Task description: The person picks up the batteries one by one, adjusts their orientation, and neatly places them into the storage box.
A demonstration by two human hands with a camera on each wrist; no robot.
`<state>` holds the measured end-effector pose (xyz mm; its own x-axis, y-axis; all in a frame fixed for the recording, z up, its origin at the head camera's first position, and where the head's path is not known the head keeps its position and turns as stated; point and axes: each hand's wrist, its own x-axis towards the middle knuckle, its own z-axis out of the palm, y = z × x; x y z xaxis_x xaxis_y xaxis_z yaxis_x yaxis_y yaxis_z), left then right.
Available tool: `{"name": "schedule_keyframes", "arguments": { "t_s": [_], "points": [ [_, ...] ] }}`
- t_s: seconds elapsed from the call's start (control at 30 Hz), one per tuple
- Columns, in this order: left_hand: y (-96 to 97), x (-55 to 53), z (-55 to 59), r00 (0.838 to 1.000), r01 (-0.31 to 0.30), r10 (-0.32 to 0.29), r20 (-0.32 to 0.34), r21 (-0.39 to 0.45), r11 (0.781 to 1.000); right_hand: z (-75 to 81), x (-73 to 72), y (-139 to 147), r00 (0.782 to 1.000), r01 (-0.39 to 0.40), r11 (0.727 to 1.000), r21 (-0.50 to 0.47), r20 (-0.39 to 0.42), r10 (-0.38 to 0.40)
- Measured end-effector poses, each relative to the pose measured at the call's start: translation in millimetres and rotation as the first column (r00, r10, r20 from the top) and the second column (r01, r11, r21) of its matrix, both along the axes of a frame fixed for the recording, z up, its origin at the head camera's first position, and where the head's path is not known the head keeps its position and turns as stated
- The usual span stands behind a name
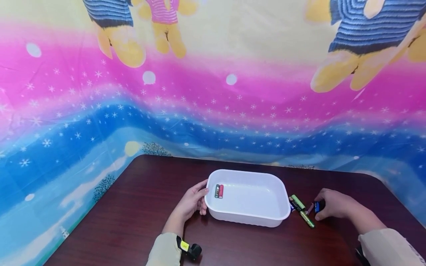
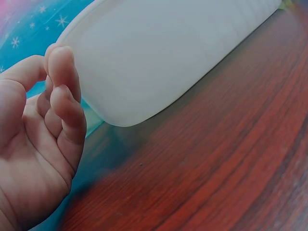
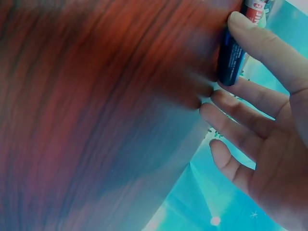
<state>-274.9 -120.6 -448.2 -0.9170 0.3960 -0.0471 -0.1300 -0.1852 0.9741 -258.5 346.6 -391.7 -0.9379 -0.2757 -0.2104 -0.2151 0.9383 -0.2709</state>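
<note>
A white plastic basin stands on the table, with a dark battery and a red battery side by side at its left end. My left hand pinches the basin's left rim; in the left wrist view its fingers curl beside the outer wall. My right hand is on the basin's right side. Between thumb and index finger it pinches a dark blue battery, whose other fingers stay loosely bent. Just left of that hand lie a green battery, a yellow-green battery and others partly hidden.
The dark reddish wooden table has rounded far corners. Behind it hangs a colourful printed cloth with bears and snowflakes. A black strap-mounted camera sits on my left wrist.
</note>
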Motion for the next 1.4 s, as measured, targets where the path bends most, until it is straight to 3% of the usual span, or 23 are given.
{"name": "schedule_keyframes", "arguments": {
  "t_s": [0.17,0.3,0.47,0.67,0.9,1.07,1.4],
  "points": [
    [0.2,-0.6,-1.4,1.000,0.004,-0.004,-0.003,0.005,1.000,-1.9,-1.4,3,0.999,0.026,0.999,-0.038,-0.032,-0.027],
    [0.2,-0.4,-2.1,1.000,0.007,-0.007,-0.004,0.003,1.000,-1.7,-2.0,4,0.997,0.076,0.981,-0.180,-0.016,-0.080],
    [-0.2,0.5,-1.6,1.000,0.008,-0.008,-0.004,0.002,1.000,0.6,-2.9,2,0.985,0.174,0.908,-0.381,0.074,-0.158],
    [-0.8,0.7,-2.5,1.000,0.008,-0.008,-0.007,0.000,1.000,4.9,-3.8,-1,0.967,0.252,0.825,-0.506,0.171,-0.190],
    [-1.0,-0.3,-3.3,1.000,0.002,-0.002,-0.002,-0.004,1.000,12.8,-8.6,-7,0.969,0.235,0.751,-0.617,0.207,-0.133],
    [-1.2,-1.3,-3.1,1.000,0.009,-0.009,-0.005,-0.002,1.000,19.5,-12.3,-17,0.971,0.226,0.739,-0.634,0.207,-0.119],
    [-0.2,-2.0,-2.1,1.000,-0.005,0.005,-0.002,-0.005,1.000,30.7,-18.7,-32,0.975,0.213,0.754,-0.622,0.189,-0.120]
  ]
}}
